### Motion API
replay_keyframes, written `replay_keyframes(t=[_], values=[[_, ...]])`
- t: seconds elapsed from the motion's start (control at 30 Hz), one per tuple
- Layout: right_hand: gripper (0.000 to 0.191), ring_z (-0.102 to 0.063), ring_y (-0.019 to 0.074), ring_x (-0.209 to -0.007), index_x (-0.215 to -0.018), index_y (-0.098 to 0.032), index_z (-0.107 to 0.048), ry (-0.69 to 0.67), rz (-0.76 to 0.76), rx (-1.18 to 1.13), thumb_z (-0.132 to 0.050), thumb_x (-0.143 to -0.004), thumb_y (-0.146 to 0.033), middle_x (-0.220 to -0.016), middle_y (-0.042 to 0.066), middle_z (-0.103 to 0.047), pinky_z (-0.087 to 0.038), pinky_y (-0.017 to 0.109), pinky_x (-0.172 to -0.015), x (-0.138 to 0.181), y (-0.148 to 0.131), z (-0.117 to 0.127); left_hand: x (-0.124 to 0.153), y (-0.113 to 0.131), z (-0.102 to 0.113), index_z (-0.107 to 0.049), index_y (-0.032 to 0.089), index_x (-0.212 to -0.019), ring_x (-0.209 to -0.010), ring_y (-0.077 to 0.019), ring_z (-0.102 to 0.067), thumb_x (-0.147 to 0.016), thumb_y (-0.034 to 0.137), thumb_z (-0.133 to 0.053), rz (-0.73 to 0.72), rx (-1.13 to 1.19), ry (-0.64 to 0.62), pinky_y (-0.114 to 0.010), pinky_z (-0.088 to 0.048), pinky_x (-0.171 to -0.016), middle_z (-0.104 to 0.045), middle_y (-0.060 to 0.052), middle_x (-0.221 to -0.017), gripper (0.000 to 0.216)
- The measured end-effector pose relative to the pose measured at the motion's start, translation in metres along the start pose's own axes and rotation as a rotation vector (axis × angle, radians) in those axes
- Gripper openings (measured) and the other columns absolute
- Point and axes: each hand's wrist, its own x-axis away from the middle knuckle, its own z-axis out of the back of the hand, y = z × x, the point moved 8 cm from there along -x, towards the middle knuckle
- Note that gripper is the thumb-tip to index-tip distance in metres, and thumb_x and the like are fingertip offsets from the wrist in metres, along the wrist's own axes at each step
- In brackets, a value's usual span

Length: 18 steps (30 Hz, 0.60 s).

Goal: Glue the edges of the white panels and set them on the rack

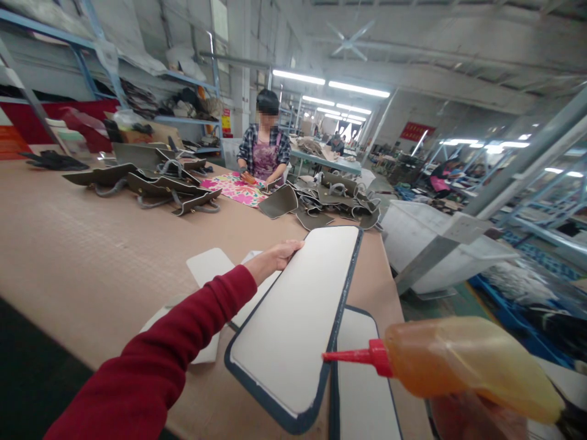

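Note:
My left hand (275,256), in a red sleeve, grips the left edge of a long white panel with a dark blue border (298,318) and holds it tilted above the table. My right hand (477,415) shows only in part at the bottom right, closed round an amber glue bottle (468,363). The bottle's red nozzle (353,356) touches the panel's right border. A second bordered panel (367,379) lies flat under it. White cut pieces (208,266) lie beside my left arm.
A brown work table (92,244) runs ahead. Olive bag pieces with handles (156,183) are piled at the far left and more (334,201) at the far middle. A person (265,153) works at the far end over a floral cloth (236,188). A white bin (431,244) stands right.

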Motion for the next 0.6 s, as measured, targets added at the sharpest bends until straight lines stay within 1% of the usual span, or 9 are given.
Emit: replay_keyframes(t=[0.1, 0.17, 0.23, 0.33, 0.4, 0.47, 0.6], values=[[0.043, -0.058, 0.0162, -0.047, -0.078, -0.022, -0.066, 0.005, -0.027, 0.017, -0.083, -0.039, -0.030, -0.057, 0.000, -0.063, -0.053, 0.025, -0.050, 0.001, 0.001, 0.001, -0.002, 0.001, 0.004, -0.063, 0.008, -0.088, -0.041, -0.0124, -0.055, -0.082, 0.012, -0.056, 0.009, 0.007, 0.025, -0.023, -0.048, -0.045, -0.064, -0.002, -0.052, 0.010], [0.043, -0.058, 0.0171, -0.047, -0.079, -0.022, -0.066, -0.009, -0.041, 0.038, -0.082, -0.040, -0.029, -0.057, 0.000, -0.063, -0.053, 0.026, -0.049, 0.002, 0.002, 0.000, -0.004, 0.001, 0.007, -0.062, 0.008, -0.089, -0.041, -0.0125, -0.056, -0.081, 0.012, -0.057, 0.012, 0.017, 0.035, -0.023, -0.048, -0.046, -0.064, -0.002, -0.053, 0.011], [0.045, -0.058, 0.0182, -0.047, -0.084, -0.022, -0.066, -0.029, -0.034, 0.045, -0.081, -0.042, -0.028, -0.058, 0.001, -0.064, -0.053, 0.028, -0.049, 0.001, 0.003, 0.000, -0.005, 0.002, 0.010, -0.062, 0.008, -0.089, -0.041, -0.0132, -0.057, -0.080, 0.013, -0.058, 0.014, 0.027, 0.043, -0.024, -0.049, -0.046, -0.064, -0.003, -0.053, 0.011], [0.053, -0.058, 0.0187, -0.047, -0.093, -0.021, -0.066, -0.043, -0.006, 0.035, -0.081, -0.043, -0.026, -0.062, 0.003, -0.066, -0.053, 0.029, -0.048, 0.000, 0.003, -0.001, -0.007, 0.003, 0.016, -0.063, 0.008, -0.088, -0.041, -0.0134, -0.057, -0.080, 0.014, -0.059, 0.005, 0.049, 0.060, -0.025, -0.049, -0.046, -0.065, -0.003, -0.053, 0.011], [0.056, -0.058, 0.0183, -0.047, -0.096, -0.021, -0.066, -0.047, 0.004, 0.022, -0.081, -0.042, -0.025, -0.065, 0.003, -0.066, -0.053, 0.029, -0.048, 0.000, 0.002, -0.002, -0.008, 0.003, 0.022, -0.063, 0.008, -0.088, -0.040, -0.0129, -0.056, -0.080, 0.014, -0.059, -0.004, 0.069, 0.080, -0.024, -0.050, -0.046, -0.065, -0.003, -0.053, 0.010], [0.051, -0.057, 0.0170, -0.046, -0.091, -0.021, -0.067, -0.028, 0.019, 0.025, -0.080, -0.041, -0.024, -0.061, 0.002, -0.065, -0.052, 0.026, -0.046, 0.000, 0.001, -0.001, -0.010, 0.003, 0.028, -0.063, 0.008, -0.088, -0.039, -0.0126, -0.056, -0.081, 0.013, -0.058, -0.010, 0.089, 0.105, -0.024, -0.050, -0.046, -0.064, -0.003, -0.053, 0.009], [0.036, -0.056, 0.0148, -0.043, -0.068, -0.022, -0.065, 0.034, -0.023, 0.001, -0.080, -0.036, -0.019, -0.051, -0.001, -0.060, -0.052, 0.023, -0.047, 0.001, 0.003, 0.000, -0.012, 0.004, 0.040, -0.062, 0.009, -0.088, -0.040, -0.0123, -0.057, -0.079, 0.013, -0.060, -0.020, 0.136, 0.161, -0.024, -0.051, -0.048, -0.065, -0.003, -0.054, 0.010]])
